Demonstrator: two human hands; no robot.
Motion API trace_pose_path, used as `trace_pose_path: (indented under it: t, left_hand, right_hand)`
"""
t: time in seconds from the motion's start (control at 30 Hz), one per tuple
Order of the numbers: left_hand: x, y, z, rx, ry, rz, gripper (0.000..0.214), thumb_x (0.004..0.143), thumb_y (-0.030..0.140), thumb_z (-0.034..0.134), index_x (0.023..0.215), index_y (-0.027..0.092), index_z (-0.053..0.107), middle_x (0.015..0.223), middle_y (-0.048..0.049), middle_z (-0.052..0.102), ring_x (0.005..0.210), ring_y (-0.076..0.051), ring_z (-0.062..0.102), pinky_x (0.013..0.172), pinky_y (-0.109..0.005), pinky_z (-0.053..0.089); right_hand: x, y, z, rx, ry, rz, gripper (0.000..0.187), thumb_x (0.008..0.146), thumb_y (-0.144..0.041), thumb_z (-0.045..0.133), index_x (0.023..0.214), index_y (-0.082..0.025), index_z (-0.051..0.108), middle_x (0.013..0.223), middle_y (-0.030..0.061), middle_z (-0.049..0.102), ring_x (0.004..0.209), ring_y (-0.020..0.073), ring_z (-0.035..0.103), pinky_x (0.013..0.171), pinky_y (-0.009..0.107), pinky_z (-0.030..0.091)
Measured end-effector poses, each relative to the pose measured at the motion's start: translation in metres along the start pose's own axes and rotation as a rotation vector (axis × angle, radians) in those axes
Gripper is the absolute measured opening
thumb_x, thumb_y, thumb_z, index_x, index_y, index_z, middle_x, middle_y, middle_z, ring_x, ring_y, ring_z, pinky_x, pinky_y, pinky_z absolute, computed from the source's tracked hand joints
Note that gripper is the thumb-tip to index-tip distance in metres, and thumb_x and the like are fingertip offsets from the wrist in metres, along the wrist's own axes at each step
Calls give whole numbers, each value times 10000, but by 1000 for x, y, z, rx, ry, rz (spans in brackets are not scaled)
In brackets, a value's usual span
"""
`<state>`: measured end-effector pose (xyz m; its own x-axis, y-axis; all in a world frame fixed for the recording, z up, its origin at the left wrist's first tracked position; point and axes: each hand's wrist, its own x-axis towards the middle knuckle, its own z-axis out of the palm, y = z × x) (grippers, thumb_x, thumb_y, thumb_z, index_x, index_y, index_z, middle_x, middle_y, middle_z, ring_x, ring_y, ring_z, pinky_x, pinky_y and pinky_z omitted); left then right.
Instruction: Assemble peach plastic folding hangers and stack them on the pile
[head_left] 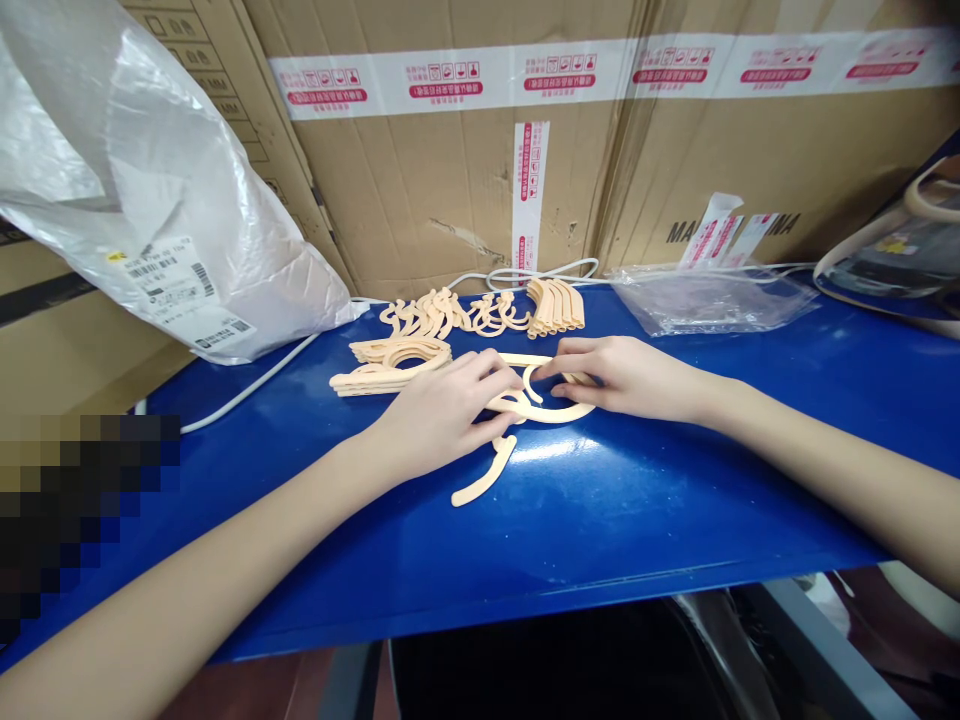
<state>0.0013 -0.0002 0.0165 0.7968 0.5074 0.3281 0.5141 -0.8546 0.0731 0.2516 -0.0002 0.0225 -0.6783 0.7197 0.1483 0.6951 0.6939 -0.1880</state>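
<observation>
Between my hands lies a beige plastic hanger frame (559,413), flat on the blue table. My left hand (442,405) has its fingers curled over the frame's left part, where a small joint is partly hidden. My right hand (619,375) grips from the right, its fingertips at a beige curved hook (532,388) inside the frame. A loose curved hanger arm (484,480) touches or lies just below my left fingers. Beside my left hand is a stack of hanger frames (386,378). Behind sit several loose hooks (427,315) and a row of curved arms (555,305).
The blue table (637,510) ends at a front edge near me. Cardboard boxes (420,170) stand along the back. A white plastic bag (202,220) leans at the left, with a white cable (251,385) below it. A clear bag (697,305) and a transparent container (892,260) are at the right.
</observation>
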Motion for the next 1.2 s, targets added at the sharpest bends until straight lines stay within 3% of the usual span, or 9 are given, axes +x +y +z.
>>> trace_pose_path:
  t: [0.2,0.37,0.5,0.73,1.07,1.2]
  left_hand:
    - [2,-1,3,77,68,-22,223,953,355,546,1088,187,604,1041,-33,624,932,-186,580,743,-286,431]
    - [3,2,3,115,135,-41,187,913,333,616,969,162,564,982,-32,614,888,-190,561,697,-284,406]
    - [2,3,2,22,70,-51,143,920,271,593,846,171,524,857,3,590,792,-166,532,684,-284,384]
    - [3,1,4,-119,2,-32,13,923,182,544,915,181,554,970,5,592,870,-152,540,749,-281,391]
    - [0,1,2,-141,-34,-36,104,940,180,496,1017,181,566,1036,-18,569,924,-169,537,805,-310,417]
    - [0,2,2,-100,-51,-11,130,955,188,454,954,167,583,1010,-33,563,902,-169,533,794,-306,427]
  right_hand:
    - [-1,-1,0,-31,-22,-8,318,953,-295,488,1228,-238,637,950,40,599,742,159,595,684,297,439]
    - [-2,0,3,-21,8,-30,338,948,-305,482,1239,-226,634,1132,78,573,904,197,608,809,349,476]
    - [-2,2,5,-28,21,-39,338,951,-308,470,1223,-210,647,1151,96,568,993,224,595,858,373,479]
    - [-1,1,4,-23,4,-38,344,955,-313,456,1223,-206,644,1144,102,573,993,230,593,861,388,485]
    - [-1,2,4,-14,1,-25,330,954,-327,468,1200,-204,651,1135,92,573,986,223,600,848,361,480]
    - [-1,1,4,-9,1,-21,333,948,-310,465,1206,-209,651,1144,91,576,981,223,604,858,367,475]
